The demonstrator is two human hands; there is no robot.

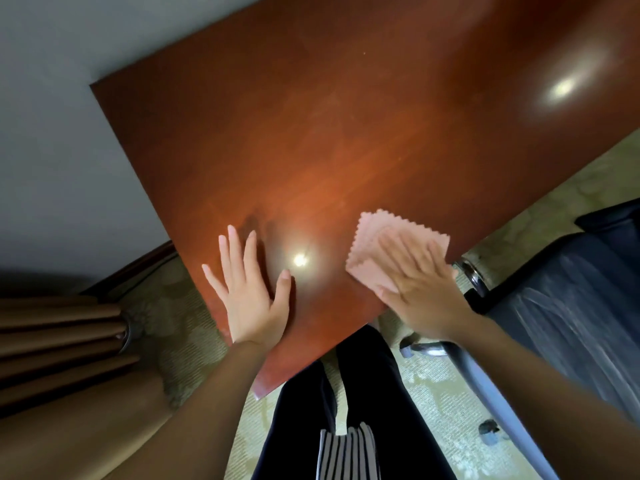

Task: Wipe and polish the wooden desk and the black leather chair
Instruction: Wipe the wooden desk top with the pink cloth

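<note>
Closest to me, past my dark trousers (374, 393), the near corner of the reddish wooden table (329, 140) points toward my legs. My left hand (250, 292) lies flat on the wood just beyond that corner, fingers straight and spread, holding nothing. My right hand (420, 289) sits level with it beside the table's right edge, fingers straight, pressing a pink cloth (370, 237) with a zigzag edge onto the surface; the hand's outline is blurred. Just off that edge, nearer my right hand and well apart from my left, stands the black leather chair (568, 299), touched by neither hand. Beyond both hands the tabletop stretches away ahead and to the right, glossy with light reflections, so I judge most of the wiping lies forward and rightward of the cloth.
</note>
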